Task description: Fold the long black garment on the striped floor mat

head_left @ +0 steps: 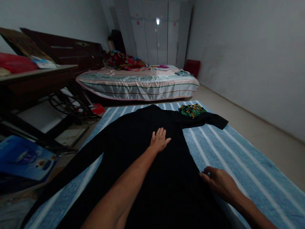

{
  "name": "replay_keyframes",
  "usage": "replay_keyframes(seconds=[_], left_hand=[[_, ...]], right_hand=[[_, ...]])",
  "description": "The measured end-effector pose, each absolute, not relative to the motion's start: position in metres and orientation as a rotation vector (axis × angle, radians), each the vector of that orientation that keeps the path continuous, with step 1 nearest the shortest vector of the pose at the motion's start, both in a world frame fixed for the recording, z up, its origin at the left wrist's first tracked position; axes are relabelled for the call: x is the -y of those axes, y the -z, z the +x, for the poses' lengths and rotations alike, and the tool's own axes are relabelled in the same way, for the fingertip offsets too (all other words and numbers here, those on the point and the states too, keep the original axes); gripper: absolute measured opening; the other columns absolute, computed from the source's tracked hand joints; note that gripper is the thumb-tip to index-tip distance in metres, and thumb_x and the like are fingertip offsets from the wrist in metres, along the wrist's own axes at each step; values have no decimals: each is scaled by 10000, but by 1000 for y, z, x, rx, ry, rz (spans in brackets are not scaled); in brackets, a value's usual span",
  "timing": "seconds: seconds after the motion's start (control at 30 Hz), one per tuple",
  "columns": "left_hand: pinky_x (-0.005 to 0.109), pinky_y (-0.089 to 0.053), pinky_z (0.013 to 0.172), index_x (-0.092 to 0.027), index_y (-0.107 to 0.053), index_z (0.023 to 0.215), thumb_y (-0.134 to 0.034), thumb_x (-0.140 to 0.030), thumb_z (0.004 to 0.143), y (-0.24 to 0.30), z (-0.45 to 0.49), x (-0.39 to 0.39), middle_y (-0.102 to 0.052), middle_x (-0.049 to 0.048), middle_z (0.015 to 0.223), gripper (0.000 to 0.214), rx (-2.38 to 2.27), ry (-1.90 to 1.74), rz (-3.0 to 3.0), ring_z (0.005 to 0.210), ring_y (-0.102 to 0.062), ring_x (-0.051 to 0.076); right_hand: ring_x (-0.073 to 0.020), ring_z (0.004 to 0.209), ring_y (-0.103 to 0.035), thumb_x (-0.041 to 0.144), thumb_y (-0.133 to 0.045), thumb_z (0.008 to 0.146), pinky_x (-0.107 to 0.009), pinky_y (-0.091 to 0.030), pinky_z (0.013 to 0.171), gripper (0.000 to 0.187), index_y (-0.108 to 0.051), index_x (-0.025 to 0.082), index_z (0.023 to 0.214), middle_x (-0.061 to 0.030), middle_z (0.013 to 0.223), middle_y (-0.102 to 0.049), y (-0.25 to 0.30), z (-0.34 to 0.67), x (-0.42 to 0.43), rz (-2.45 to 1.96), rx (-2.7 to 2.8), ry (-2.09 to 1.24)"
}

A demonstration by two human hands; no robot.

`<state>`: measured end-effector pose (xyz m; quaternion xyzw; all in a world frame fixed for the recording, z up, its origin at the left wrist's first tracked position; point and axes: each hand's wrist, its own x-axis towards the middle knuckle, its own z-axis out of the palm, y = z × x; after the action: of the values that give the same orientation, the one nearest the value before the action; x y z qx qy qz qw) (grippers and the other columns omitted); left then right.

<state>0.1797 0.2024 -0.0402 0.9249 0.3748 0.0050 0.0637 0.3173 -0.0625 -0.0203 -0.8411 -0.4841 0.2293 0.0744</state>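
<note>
A long-sleeved black garment (143,136) lies spread out over a blue-and-white striped sheet (238,165). One sleeve runs down to the lower left, the other out to the right. My left hand (159,140) rests flat on the garment's upper middle, fingers stretched. At the garment's right side edge, my right hand (218,183) is closed, thumb and fingers pinching the black cloth. A folded green, orange and black patterned cloth (192,110) lies beside the right sleeve near the far edge.
Beyond is a bed (138,84) with a striped cover and a red floral blanket (124,60). At left stand a sewing machine table (45,71) and a blue box (26,159). A white wardrobe (154,35) lines the back; a red chair (192,67) is near the right wall.
</note>
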Motion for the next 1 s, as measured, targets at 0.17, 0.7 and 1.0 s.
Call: replay_keyframes(seconds=[0.17,0.7,1.0], left_hand=[[451,-157,1133,-139,-406,1346,-295,-449,927,28,166,-136,-279,101,1498,533,-1032,-63,2790,1401,-171,224],[450,-135,1151,-122,-282,1430,-253,-536,920,60,131,-42,-183,103,1525,658,-969,-118,2721,1415,-87,225],[496,-95,1142,-138,-287,1431,-288,-563,901,53,137,-40,-160,104,1529,680,-943,3,2732,1417,-66,239]], right_hand=[[-225,741,-640,442,-450,866,-262,-342,570,318,-646,194,902,-79,788,-688,24,312,64,-2559,1482,-696],[-227,816,-649,313,-346,937,-262,-325,566,260,-573,191,971,-83,852,-689,19,295,73,-2689,1527,-338],[-226,792,-623,182,-356,926,-282,-366,615,246,-597,167,877,-97,852,-633,34,270,85,-2690,1799,80]])
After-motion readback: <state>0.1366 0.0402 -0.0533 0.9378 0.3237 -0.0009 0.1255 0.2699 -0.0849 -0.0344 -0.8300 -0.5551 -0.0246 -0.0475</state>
